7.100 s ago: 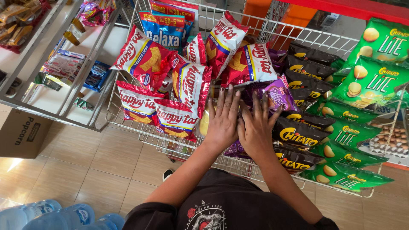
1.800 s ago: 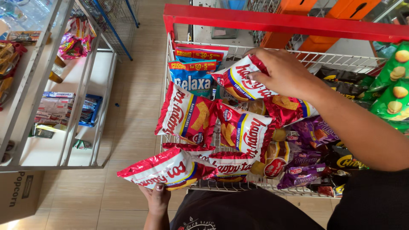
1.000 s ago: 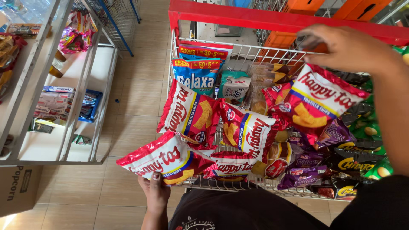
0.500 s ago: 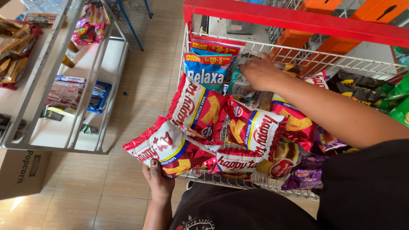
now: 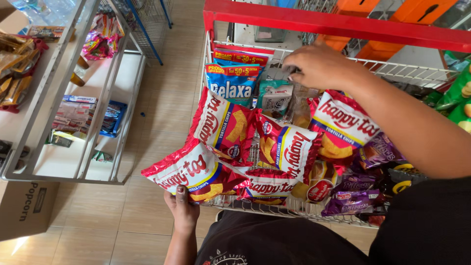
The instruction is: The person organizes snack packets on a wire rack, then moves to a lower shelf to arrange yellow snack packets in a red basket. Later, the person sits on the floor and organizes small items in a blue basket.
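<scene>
My left hand (image 5: 182,208) grips the lower edge of a red chip bag (image 5: 189,169) that hangs over the front left corner of a white wire basket (image 5: 294,208). My right hand (image 5: 316,64) reaches across to the back of the basket. Its fingers curl down over small teal and grey packets (image 5: 274,97); whether they grip one is hidden. More red chip bags (image 5: 289,149) stand in the middle. Another red bag (image 5: 341,125) lies under my right forearm. Blue snack bags (image 5: 230,86) stand at the back left.
A red bar (image 5: 338,24) runs over the basket's back. Purple snack bags (image 5: 353,194) lie at the front right, and green bags (image 5: 458,93) at the far right. A grey shelf rack (image 5: 93,113) with packets stands left, with a cardboard box (image 5: 24,206) below it on the tiled floor.
My right hand set a red chip bag down at the basket's right side and moved to the packets at the back. My left hand has kept hold of its red bag throughout.
</scene>
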